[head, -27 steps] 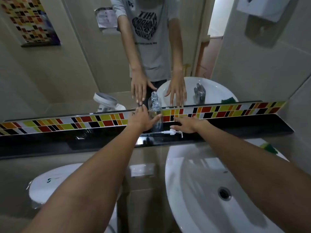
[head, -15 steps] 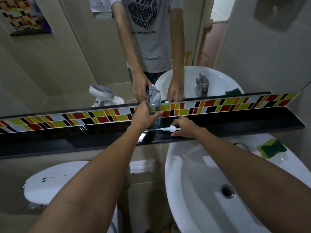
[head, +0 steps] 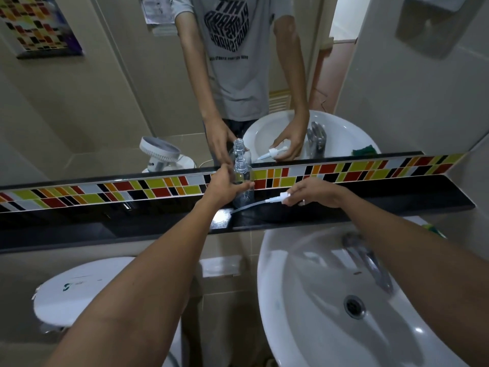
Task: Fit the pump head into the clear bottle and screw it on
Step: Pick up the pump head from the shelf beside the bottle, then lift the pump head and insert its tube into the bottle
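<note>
The clear bottle (head: 242, 178) stands upright with an open neck on the black shelf (head: 397, 205) under the mirror. My left hand (head: 225, 185) wraps around its body. My right hand (head: 315, 193) holds the white pump head (head: 280, 197) just right of the bottle, lifted slightly off the shelf. Its thin dip tube (head: 248, 206) slants down to the left and ends at the shelf near the bottle's base. The mirror repeats both hands and the bottle.
A white basin (head: 330, 300) with a chrome tap (head: 367, 260) lies below my right arm. A white toilet lid (head: 87, 287) sits at lower left. A band of coloured tiles (head: 105, 190) backs the shelf. A green sponge (head: 434, 230) peeks past my right forearm.
My right hand has closed on the pump head and raised it off the shelf, tube trailing. My left hand has settled around the bottle. The camera has tilted down a little.
</note>
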